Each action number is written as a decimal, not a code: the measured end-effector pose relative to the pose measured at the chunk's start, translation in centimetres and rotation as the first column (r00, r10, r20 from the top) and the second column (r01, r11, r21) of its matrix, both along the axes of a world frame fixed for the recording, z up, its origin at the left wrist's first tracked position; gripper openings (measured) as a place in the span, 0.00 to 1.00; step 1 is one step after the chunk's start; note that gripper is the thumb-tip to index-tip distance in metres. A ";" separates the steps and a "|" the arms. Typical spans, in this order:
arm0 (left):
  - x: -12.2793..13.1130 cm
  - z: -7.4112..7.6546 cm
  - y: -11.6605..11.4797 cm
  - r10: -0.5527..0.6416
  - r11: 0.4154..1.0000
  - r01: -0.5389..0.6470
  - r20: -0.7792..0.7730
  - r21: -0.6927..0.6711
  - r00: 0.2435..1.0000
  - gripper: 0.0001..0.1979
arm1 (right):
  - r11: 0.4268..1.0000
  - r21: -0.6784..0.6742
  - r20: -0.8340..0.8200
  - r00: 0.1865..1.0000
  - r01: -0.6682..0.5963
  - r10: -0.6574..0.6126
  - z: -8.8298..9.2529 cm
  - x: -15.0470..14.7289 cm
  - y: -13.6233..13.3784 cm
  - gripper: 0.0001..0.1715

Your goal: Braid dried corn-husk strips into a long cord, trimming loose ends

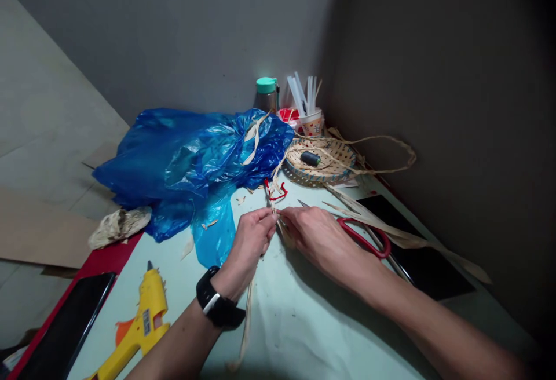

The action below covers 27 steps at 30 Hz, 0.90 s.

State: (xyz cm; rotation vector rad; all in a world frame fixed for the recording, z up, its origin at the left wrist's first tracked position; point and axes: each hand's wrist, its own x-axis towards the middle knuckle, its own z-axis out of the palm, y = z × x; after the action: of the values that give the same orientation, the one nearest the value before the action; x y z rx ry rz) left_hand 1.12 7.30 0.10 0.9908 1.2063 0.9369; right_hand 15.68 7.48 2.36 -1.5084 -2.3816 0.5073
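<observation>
My left hand (251, 240), with a black smartwatch (216, 301) on its wrist, pinches pale straw strips (245, 323) that trail back toward me along the table. My right hand (318, 235) meets it fingertip to fingertip and pinches the same bundle of strips at the middle of the table. A red cord (276, 193) with a straw piece lies just beyond the fingers. Red-handled scissors (364, 237) rest on the table under and beside my right hand, not held.
A crumpled blue plastic bag (191, 160) fills the back left. A woven tray (324, 163) with a dark spool, a cup of glue sticks (310, 117) and a green-capped bottle (266, 94) stand at the back. A yellow glue gun (141, 322) and a dark phone (65, 328) lie at the front left.
</observation>
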 end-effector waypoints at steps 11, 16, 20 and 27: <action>-0.6 -0.5 -0.4 0.042 0.999 -0.042 0.098 -0.006 0.994 0.09 | 0.986 0.117 0.080 0.990 -0.122 0.113 0.1 -1.8 -3.5 0.14; -1.4 -0.4 -0.5 -0.022 0.999 0.026 0.196 -0.020 0.980 0.10 | 0.987 0.067 0.114 0.984 -0.148 0.140 0.5 -1.3 -2.9 0.13; -1.6 -0.3 -0.3 -0.077 0.996 0.083 0.211 -0.019 0.975 0.09 | 0.979 0.169 0.018 0.993 0.114 -0.118 0.9 -0.5 -1.2 0.15; -1.3 -0.2 -0.8 -0.102 0.995 0.097 0.214 0.036 0.971 0.10 | 0.972 -0.220 -0.359 0.933 -0.083 -0.002 -1.1 -1.1 0.5 0.17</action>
State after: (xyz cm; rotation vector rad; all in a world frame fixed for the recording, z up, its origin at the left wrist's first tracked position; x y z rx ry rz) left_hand -0.20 6.54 -0.06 0.9347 0.9566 0.9561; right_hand 14.63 8.00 1.24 -1.3176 -2.1275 1.0082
